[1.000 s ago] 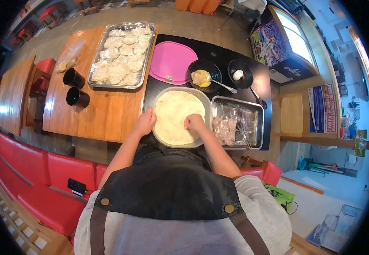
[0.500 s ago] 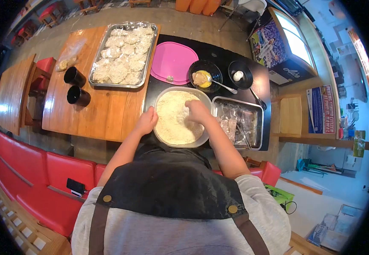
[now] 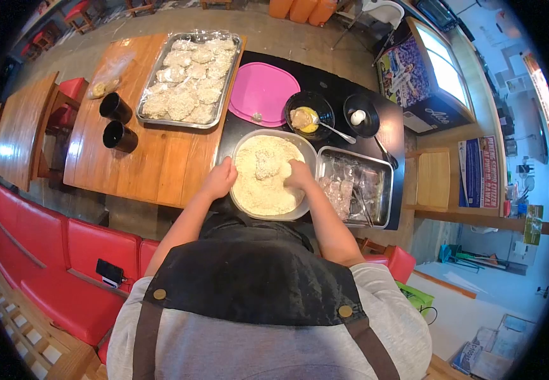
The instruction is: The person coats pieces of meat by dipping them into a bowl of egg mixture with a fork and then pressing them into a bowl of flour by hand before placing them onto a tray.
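Note:
A large plastic bowl (image 3: pixel 311 152) of pale breadcrumbs (image 3: pixel 265 199) sits in front of me. My left hand (image 3: pixel 222 178) grips its left rim, thumb up. Inside, on the right, my right hand (image 3: pixel 298 175) reaches into the crumbs, which hide its fingertips. A crumb-coated piece of meat (image 3: pixel 267 166) lies on the crumbs, just left of that hand and apart from it. Right of the bowl is a metal tray (image 3: pixel 389 190) with raw meat pieces (image 3: pixel 337 195) and tongs (image 3: pixel 364 206). Behind stands a black bowl (image 3: pixel 329 107) with meat in beaten egg and a spoon (image 3: pixel 337 132).
At the back left, a metal tray (image 3: pixel 141 113) holds several coated pieces. A pink lid (image 3: pixel 262 92) lies behind the crumb bowl. Two black cups (image 3: pixel 120 137) stand on the wooden table (image 3: pixel 154 171). Eggs sit in a small black bowl (image 3: pixel 370 126) at right.
My right hand has shifted slightly right and down within the bowl. The coated piece now shows on top of the crumbs. My left hand stays on the rim.

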`<state>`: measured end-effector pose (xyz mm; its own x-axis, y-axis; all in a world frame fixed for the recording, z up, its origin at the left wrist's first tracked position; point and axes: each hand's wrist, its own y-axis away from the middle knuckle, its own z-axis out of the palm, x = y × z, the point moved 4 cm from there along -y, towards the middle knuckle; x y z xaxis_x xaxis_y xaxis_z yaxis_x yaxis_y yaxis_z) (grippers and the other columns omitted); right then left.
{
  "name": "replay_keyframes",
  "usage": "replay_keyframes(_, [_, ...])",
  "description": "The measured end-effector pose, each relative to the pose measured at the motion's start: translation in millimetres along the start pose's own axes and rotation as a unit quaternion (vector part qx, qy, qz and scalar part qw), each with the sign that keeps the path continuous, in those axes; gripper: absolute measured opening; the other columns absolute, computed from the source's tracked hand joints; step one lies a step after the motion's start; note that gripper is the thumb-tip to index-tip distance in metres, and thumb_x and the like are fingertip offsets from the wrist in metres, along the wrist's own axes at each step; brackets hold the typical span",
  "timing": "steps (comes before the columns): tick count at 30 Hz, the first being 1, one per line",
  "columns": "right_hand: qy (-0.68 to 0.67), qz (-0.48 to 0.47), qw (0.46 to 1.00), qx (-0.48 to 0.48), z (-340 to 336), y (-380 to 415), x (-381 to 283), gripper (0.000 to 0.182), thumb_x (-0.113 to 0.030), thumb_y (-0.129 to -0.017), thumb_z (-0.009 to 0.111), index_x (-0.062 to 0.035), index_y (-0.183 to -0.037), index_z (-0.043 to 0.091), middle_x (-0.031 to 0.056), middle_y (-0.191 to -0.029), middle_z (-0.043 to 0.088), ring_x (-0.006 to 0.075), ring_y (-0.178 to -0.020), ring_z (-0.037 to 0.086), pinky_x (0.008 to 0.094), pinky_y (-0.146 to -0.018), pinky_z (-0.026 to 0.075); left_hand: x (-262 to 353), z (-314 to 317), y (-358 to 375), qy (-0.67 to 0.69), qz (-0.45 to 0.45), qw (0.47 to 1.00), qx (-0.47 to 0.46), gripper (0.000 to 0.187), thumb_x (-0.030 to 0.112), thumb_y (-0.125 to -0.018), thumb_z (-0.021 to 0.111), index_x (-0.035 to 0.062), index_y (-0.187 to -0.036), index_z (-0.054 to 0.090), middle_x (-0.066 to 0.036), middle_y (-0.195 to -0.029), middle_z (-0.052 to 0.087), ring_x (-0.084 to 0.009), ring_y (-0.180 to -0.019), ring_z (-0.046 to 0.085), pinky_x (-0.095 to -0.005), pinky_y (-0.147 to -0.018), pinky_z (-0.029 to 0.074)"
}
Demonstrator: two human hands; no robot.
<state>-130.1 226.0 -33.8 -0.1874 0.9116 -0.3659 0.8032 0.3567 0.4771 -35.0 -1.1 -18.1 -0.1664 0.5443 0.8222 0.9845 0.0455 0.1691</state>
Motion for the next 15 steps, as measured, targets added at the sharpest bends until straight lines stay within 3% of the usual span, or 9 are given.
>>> replay_keyframes(4, [-0.071, -0.024, 0.997, -0.011, -28, 8, -15, 0.064, -0.022, -0.049, 0.078, -0.0029, -0.107, 0.057, 0.0168, -0.098, 0.061, 0.0303, -0.093, 0.058, 0.0344, -0.083, 0.045, -2, 1, -1, 0.007, 0.011, 1.0, 0.01, 0.024, 0.023, -0.087, 0.041, -0.0006, -0.091, 0.04, -0.029, -0.076, 0.055, -0.0458, -0.074, 0.053, -0.0511, -0.064, 0.041])
replay_keyframes(6, [-0.169, -0.125, 0.977, 0.032, -47, 20, -46, 0.047, -0.01, -0.06, 0.073, -0.0024, -0.104, 0.057, 0.0115, -0.093, 0.062, 0.0233, -0.087, 0.058, 0.0317, -0.077, 0.045, -7, 4, -3, -0.002, 0.014, 1.0, 0.013, 0.024, 0.023, -0.087, 0.042, -0.0005, -0.09, 0.039, -0.029, -0.075, 0.055, -0.0459, -0.073, 0.053, -0.051, -0.064, 0.041])
replay_keyframes(7, [-0.194, -0.158, 0.965, 0.078, -52, 21, -54, 0.035, -0.008, -0.063, 0.07, -0.0031, -0.096, 0.06, 0.0079, -0.082, 0.063, 0.0177, -0.076, 0.059, 0.0296, -0.069, 0.046, -7, 4, -5, -0.012, 0.021, 1.0, 0.018, 0.024, 0.023, -0.087, 0.042, -0.0004, -0.09, 0.039, -0.029, -0.074, 0.055, -0.0459, -0.073, 0.053, -0.0509, -0.063, 0.041])
replay_keyframes(8, [-0.194, -0.157, 0.965, 0.079, -53, 17, -58, 0.035, -0.008, -0.063, 0.07, -0.0031, -0.096, 0.06, 0.0079, -0.082, 0.063, 0.0177, -0.076, 0.059, 0.0296, -0.069, 0.046, -8, 5, -5, -0.012, 0.022, 1.0, 0.018, 0.024, 0.023, -0.087, 0.042, -0.0004, -0.09, 0.039, -0.029, -0.074, 0.055, -0.0459, -0.073, 0.053, -0.0509, -0.063, 0.041])
replay_keyframes(10, [-0.137, -0.097, 0.977, 0.13, -53, 5, -62, 0.022, -0.009, -0.064, 0.072, -0.003, -0.082, 0.062, 0.0054, -0.071, 0.062, 0.014, -0.067, 0.059, 0.0283, -0.062, 0.046, -5, 2, -3, -0.003, 0.009, 1.0, 0.005, 0.024, 0.023, -0.087, 0.042, -0.0004, -0.09, 0.039, -0.028, -0.073, 0.055, -0.0458, -0.072, 0.053, -0.0511, -0.063, 0.041])
replay_keyframes(11, [-0.138, -0.099, 0.977, 0.13, -45, 3, -69, 0.022, -0.009, -0.064, 0.072, -0.003, -0.082, 0.062, 0.0054, -0.071, 0.062, 0.014, -0.067, 0.059, 0.0283, -0.062, 0.046, -3, 0, -3, -0.004, 0.008, 1.0, 0.007, 0.024, 0.023, -0.087, 0.042, -0.0004, -0.09, 0.039, -0.028, -0.073, 0.055, -0.0458, -0.072, 0.053, -0.0511, -0.063, 0.041])
replay_keyframes(13, [-0.224, -0.123, 0.965, 0.06, -16, -4, -79, 0.009, -0.007, -0.062, 0.069, -0.0026, -0.064, 0.061, 0.0109, -0.066, 0.063, 0.0209, -0.064, 0.063, 0.0329, -0.06, 0.048, -3, 1, -3, -0.02, 0.024, 0.999, 0.017, 0.024, 0.023, -0.087, 0.042, -0.0004, -0.09, 0.039, -0.029, -0.073, 0.055, -0.0457, -0.072, 0.053, -0.0513, -0.062, 0.041])
replay_keyframes(15, [-0.205, -0.129, 0.968, 0.066, -7, -8, -82, 0.008, -0.006, -0.062, 0.068, -0.0022, -0.063, 0.061, 0.0115, -0.064, 0.063, 0.021, -0.061, 0.062, 0.0324, -0.058, 0.048, -4, 3, -2, -0.012, 0.025, 0.999, 0.016, 0.024, 0.023, -0.087, 0.042, -0.0004, -0.09, 0.039, -0.029, -0.073, 0.055, -0.0457, -0.072, 0.053, -0.0513, -0.062, 0.041])
